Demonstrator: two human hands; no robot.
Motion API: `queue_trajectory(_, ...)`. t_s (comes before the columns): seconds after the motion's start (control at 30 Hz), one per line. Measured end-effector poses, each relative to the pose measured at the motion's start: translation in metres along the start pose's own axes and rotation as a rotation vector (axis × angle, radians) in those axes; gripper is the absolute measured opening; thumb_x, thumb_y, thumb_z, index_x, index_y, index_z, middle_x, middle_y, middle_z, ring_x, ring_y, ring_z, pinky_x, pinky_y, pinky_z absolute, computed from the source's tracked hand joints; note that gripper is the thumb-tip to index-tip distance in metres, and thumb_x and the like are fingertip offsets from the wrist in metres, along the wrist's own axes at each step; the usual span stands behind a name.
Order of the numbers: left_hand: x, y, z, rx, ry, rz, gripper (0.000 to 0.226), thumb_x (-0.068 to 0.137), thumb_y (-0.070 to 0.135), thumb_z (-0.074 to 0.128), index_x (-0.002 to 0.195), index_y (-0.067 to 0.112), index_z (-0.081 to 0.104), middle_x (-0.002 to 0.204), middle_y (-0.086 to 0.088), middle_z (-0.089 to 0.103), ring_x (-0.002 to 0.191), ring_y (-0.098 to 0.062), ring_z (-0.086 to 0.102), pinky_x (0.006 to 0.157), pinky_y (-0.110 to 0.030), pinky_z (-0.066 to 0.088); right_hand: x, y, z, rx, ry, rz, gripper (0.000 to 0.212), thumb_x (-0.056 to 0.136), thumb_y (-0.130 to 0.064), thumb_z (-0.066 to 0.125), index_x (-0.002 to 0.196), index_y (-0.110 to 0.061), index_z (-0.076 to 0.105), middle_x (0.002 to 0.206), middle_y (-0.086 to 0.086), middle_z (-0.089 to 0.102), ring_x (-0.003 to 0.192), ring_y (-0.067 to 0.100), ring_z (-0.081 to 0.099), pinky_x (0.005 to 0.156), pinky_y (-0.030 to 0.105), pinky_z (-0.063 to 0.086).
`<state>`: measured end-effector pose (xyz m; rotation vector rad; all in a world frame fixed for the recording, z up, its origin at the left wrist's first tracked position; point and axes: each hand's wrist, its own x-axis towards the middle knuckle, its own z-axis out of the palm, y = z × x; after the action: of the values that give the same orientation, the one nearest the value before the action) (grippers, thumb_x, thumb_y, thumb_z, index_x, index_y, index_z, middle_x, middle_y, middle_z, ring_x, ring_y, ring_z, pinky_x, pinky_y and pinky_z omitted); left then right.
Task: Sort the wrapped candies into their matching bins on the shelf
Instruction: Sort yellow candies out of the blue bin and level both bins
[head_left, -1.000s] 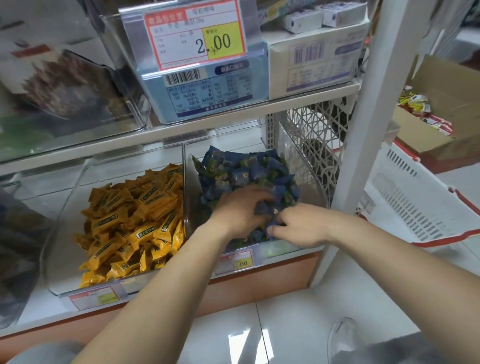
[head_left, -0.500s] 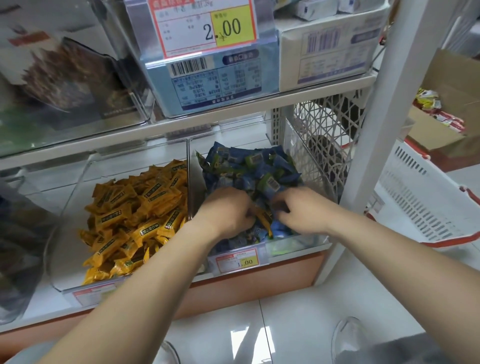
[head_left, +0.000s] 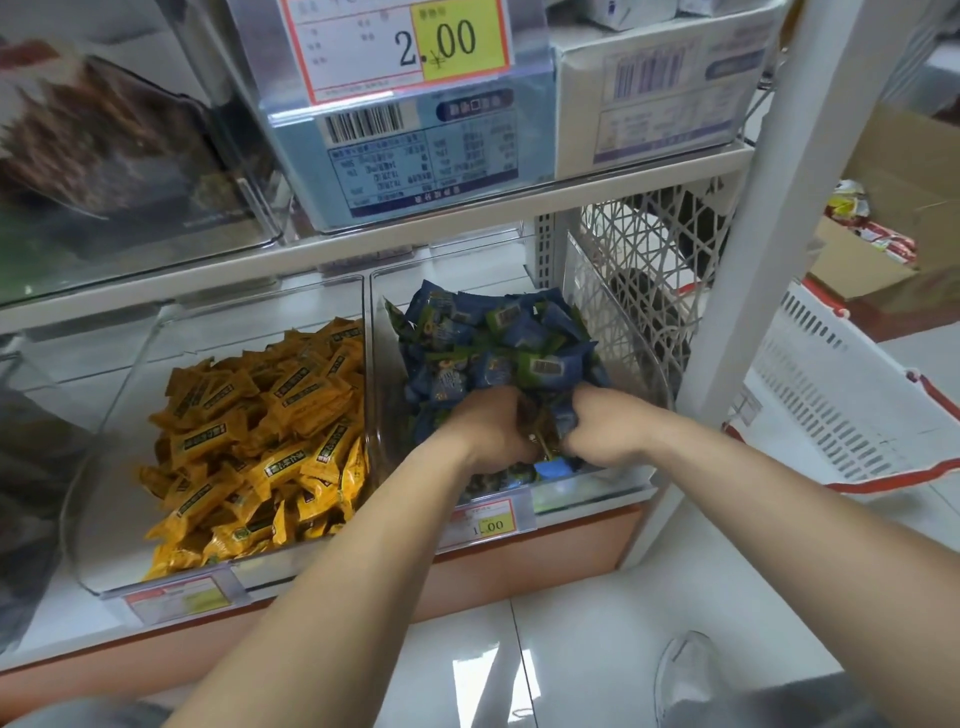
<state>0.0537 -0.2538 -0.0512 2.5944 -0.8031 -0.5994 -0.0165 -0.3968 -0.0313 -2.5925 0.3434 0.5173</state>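
Two clear bins stand side by side on the lower shelf. The left bin (head_left: 98, 493) holds a heap of yellow wrapped candies (head_left: 260, 441). Blue wrapped candies (head_left: 498, 343) fill the right bin (head_left: 647, 358). Both hands are dug into the front of the blue heap, close together. My left hand (head_left: 493, 431) is curled, its fingertips at a yellow candy (head_left: 543, 446) that shows between the two hands. My right hand (head_left: 605, 431) grips a few blue candies beside it. The fingertips of both are partly buried.
A white shelf post (head_left: 748, 260) rises just right of the blue bin, backed by a white lattice panel (head_left: 634, 244). A white basket with red trim (head_left: 841, 405) and an open cardboard box (head_left: 883, 249) lie to the right. Boxes with price tags fill the upper shelf (head_left: 415, 244).
Both hands have moved deeper into the blue heap and closer together. A yellow candy came into sight between them among the blue ones. The camera has moved closer.
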Motion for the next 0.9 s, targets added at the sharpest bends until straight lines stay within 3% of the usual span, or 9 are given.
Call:
queue_trajectory(0.1,-0.004,0.005,0.006,-0.039,-0.001,0.036,0.033,0.079,0.023,0.071,0.11,0.016,0.061,0.094,-0.002,0.064,0.091,-0.024,0.064,0.065,-0.027,0.049,0.0,-0.003,-0.003,0.033,-0.034,0.039,0.037,0.091,-0.013,0.057,0.124,-0.001,0.044,0.105,0.013,0.056,0.09,0.024,0.055,0.063,0.028,0.045)
queue_trajectory(0.17,-0.003,0.005,0.009,-0.079,-0.014,0.042,0.015,0.079,0.025,0.071,0.091,0.022,0.061,0.079,0.005,0.061,0.076,-0.018,0.062,0.051,-0.019,0.042,0.001,-0.003,-0.003,0.051,-0.027,0.062,0.055,0.094,-0.013,0.055,0.141,0.004,0.032,0.119,0.016,0.055,0.101,0.025,0.055,0.079,0.03,0.049)
queue_trajectory(0.23,-0.002,0.004,0.008,-0.139,-0.028,0.036,0.02,0.076,0.022,0.075,0.086,0.025,0.058,0.077,0.01,0.059,0.07,-0.01,0.057,0.046,-0.012,0.036,0.001,-0.004,-0.002,0.072,-0.017,0.086,0.064,0.096,-0.014,0.055,0.149,0.005,0.024,0.132,0.017,0.051,0.113,0.026,0.054,0.084,0.026,0.045)
queue_trajectory(0.37,0.001,0.0,0.004,-0.205,-0.064,0.06,0.054,0.075,0.016,0.078,0.125,0.017,0.057,0.107,0.006,0.061,0.098,-0.013,0.058,0.062,-0.01,0.041,0.001,-0.004,-0.003,0.135,-0.017,0.111,0.079,0.09,-0.016,0.067,0.152,0.004,0.021,0.141,0.019,0.048,0.122,0.029,0.053,0.082,0.024,0.043)
queue_trajectory(0.43,0.001,-0.003,0.003,-0.206,-0.08,0.046,0.066,0.077,0.014,0.077,0.137,0.014,0.05,0.122,0.001,0.058,0.111,-0.015,0.056,0.078,-0.013,0.041,0.001,-0.004,-0.003,0.18,-0.021,0.102,0.07,0.084,-0.015,0.073,0.142,0.001,0.039,0.132,0.016,0.055,0.115,0.027,0.056,0.08,0.025,0.046)
queue_trajectory(0.57,-0.002,-0.008,0.002,-0.236,-0.152,0.003,0.069,0.079,0.014,0.076,0.142,0.015,0.047,0.133,-0.002,0.059,0.118,-0.018,0.057,0.098,-0.027,0.048,0.002,-0.002,-0.002,0.333,-0.003,0.066,0.042,0.078,-0.016,0.074,0.117,-0.009,0.06,0.11,0.007,0.063,0.093,0.018,0.059,0.075,0.027,0.048)
queue_trajectory(0.7,-0.006,-0.005,0.001,-0.328,-0.125,0.018,0.067,0.079,0.012,0.08,0.138,0.013,0.05,0.126,0.0,0.061,0.11,-0.013,0.057,0.085,-0.011,0.047,0.002,0.0,0.0,0.413,-0.006,0.066,0.041,0.075,-0.021,0.074,0.113,-0.012,0.062,0.105,0.004,0.065,0.092,0.016,0.061,0.076,0.028,0.051)
queue_trajectory(0.83,-0.007,0.001,-0.003,-0.28,-0.146,0.012,0.076,0.078,0.017,0.08,0.144,0.014,0.042,0.135,-0.003,0.057,0.119,-0.019,0.056,0.102,-0.031,0.047,0.002,0.0,0.002,0.472,-0.021,0.062,0.038,0.076,-0.013,0.073,0.112,-0.009,0.063,0.105,0.008,0.068,0.095,0.021,0.066,0.081,0.036,0.057)
queue_trajectory(0.9,-0.008,0.001,-0.008,-0.333,-0.148,-0.006,0.074,0.077,0.012,0.079,0.142,0.013,0.044,0.132,-0.003,0.059,0.116,-0.018,0.057,0.099,-0.031,0.05,0.003,0.0,0.001,0.551,-0.002,0.052,0.039,0.077,-0.008,0.074,0.114,-0.011,0.061,0.105,0.004,0.067,0.092,0.016,0.065,0.072,0.03,0.057)
